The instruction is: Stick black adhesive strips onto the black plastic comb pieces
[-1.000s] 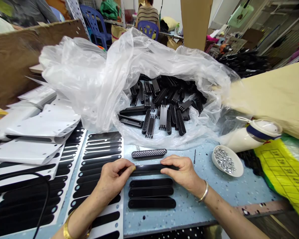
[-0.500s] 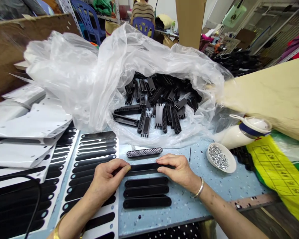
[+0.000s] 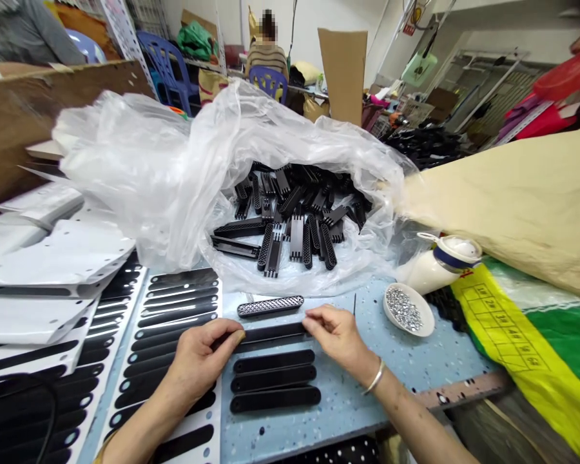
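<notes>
My left hand (image 3: pixel 199 353) pinches the left end of a long black strip (image 3: pixel 273 333) between thumb and fingers. At the strip's right end, my right hand (image 3: pixel 339 336) has its thumb and fingertips closed on the tip. Below the strip and close along it shows a dark bar edge; whether the two touch is unclear. Nearer me lie three black bars (image 3: pixel 274 378) with rounded ends, side by side. Just beyond the strip rests a bar with a lattice face (image 3: pixel 270 306). A backing sheet (image 3: pixel 216 361) of black rounded strips lies beside my left forearm.
A clear plastic bag (image 3: pixel 140 174) spills many black slotted pieces (image 3: pixel 297 235) behind my hands. To the right are a white bowl of small metal parts (image 3: pixel 406 309), a white bottle (image 3: pixel 428 267) and a yellow-green sack (image 3: pixel 507 322). White sheets (image 3: pixel 53 251) are stacked left. A person sits in the background.
The camera view has tilted up and shifted right. My right hand has slid outward to the strip's end, exposing more of it; my left hand keeps its pinch.
</notes>
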{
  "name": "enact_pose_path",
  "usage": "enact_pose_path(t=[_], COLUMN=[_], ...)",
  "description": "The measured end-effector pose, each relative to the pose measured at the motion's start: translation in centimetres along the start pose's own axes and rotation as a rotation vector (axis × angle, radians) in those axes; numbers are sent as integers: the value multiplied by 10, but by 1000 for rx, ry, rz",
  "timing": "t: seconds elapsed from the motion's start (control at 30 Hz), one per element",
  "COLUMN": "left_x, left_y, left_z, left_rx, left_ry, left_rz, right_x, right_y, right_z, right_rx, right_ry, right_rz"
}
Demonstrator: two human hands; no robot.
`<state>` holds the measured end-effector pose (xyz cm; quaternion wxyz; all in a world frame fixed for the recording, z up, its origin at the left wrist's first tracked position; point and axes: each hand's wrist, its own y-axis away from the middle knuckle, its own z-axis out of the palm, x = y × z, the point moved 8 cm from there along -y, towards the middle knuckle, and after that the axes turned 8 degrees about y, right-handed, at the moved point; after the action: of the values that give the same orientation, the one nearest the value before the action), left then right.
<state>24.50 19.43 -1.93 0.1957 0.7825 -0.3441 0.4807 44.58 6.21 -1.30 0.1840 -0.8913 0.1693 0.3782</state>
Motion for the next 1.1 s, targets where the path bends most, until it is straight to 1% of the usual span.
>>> enact_pose_path(t=[0.07, 0.13, 0.17, 0.2, 0.27, 0.3, 0.33, 0.37, 0.4, 0.43, 0.47, 0.5, 0.53, 0.57, 0.6, 0.63, 0.7, 0.77, 0.83, 0.87, 0.9, 0.97, 1.03, 1.1], left_x=[10, 24, 32, 39, 47, 46, 41, 32, 21, 9, -6, -22, -37, -51, -62, -71, -77, -75, -70, -67, -64, -58, -51, -41], left_y=[1, 9, 17, 29, 63, 86, 110, 137, 164, 189, 212, 231, 246, 255, 259, 257, 246, 236, 232, 231, 232, 234, 236, 234], left_z=[0, -8, -18, -31, -62, -77, -89, -100, -109, -115, -118, -119, -119, -115, -109, -101, -80, -60, -42, -36, -31, -28, -29, -35], left_rx=[-18, 0, 33, 93, 223, 293, 345, 401, 473, 522, 564, 609, 651, 664, 657, 628, 537, 477, 455, 457, 463, 479, 485, 476], left_ry=[-59, -117, -138, -155, -199, -236, -281, -326, -364, -368, -358, -341, -297, -218, -108, 29, 358, 711, 1025, 1137, 1214, 1278, 1271, 1211], left_rz=[30, 76, 104, 131, 145, 124, 78, 16, -49, -108, -182, -260, -338, -405, -452, -481, -490, -498, -533, -551, -564, -568, -562, -535], right_x=[-16, -26, -29, -33, -47, -56, -69, -86, -107, -130, -155, -174, -190, -200, -206, -209, -208, -203, -198, -196, -194, -190, -187, -190], right_y=[1, 6, 10, 16, 34, 44, 54, 65, 77, 89, 100, 106, 110, 111, 112, 113, 120, 133, 144, 146, 146, 138, 127, 118], right_z=[3, -2, -7, -16, -30, -29, -23, -11, 4, 23, 44, 68, 90, 111, 130, 144, 160, 160, 147, 140, 134, 130, 133, 139], right_rx=[1, 1, 6, 71, 220, 242, 232, 197, 152, 97, 29, -47, -78, -119, -148, -160, -185, -185, -148, -128, -123, -146, -152, -159], right_ry=[108, 135, 128, 164, 236, 252, 236, 190, 132, 60, -6, -17, -8, 26, 68, 109, 150, 128, 56, 5, -52, -146, -178, -184], right_rz=[-112, -184, -203, -245, -336, -378, -421, -483, -557, -650, -746, -778, -790, -760, -739, -722, -750, -816, -860, -856, -824, -699, -582, -536])
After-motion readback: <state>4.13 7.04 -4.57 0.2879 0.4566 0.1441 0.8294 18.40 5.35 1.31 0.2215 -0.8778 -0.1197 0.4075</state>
